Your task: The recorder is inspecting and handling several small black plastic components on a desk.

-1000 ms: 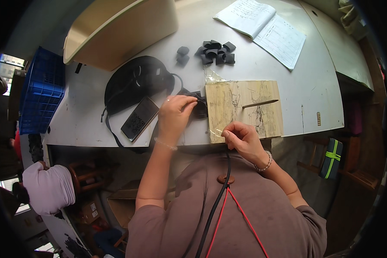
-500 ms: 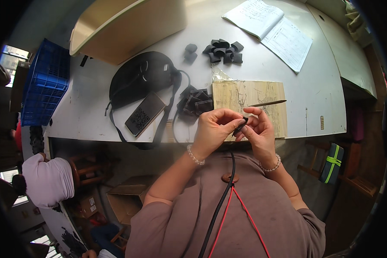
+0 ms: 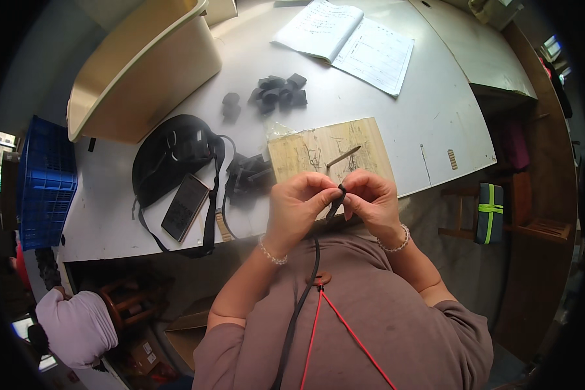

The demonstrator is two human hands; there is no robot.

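Observation:
Both hands meet at the near edge of the wooden board (image 3: 377, 146). Between them is a small black strip-like piece (image 3: 333, 207), slanting downward from the fingertips; it looks like soft fabric, but its exact kind is unclear. My left hand (image 3: 298, 207) pinches one side of it with thumb and forefinger. From the other side, my right hand (image 3: 372, 201) pinches its upper end. A pointed, dark slim tool (image 3: 343, 156) lies on the board just beyond the fingers. Left of the board is a heap of flat black pieces (image 3: 248, 177).
Rolled black pieces (image 3: 279, 93) sit farther back on the white table (image 3: 429, 104). An open notebook (image 3: 370, 52) is behind them. To the left are a black bag (image 3: 166, 153), a phone (image 3: 185, 207), a beige bin (image 3: 143, 78) and a blue crate (image 3: 45, 185). Another person (image 3: 78, 325) sits lower left.
The view has swung, so the table's things appear farther left. My right fingers, partly spread before, now pinch the black piece, which hangs more lengthwise between the hands.

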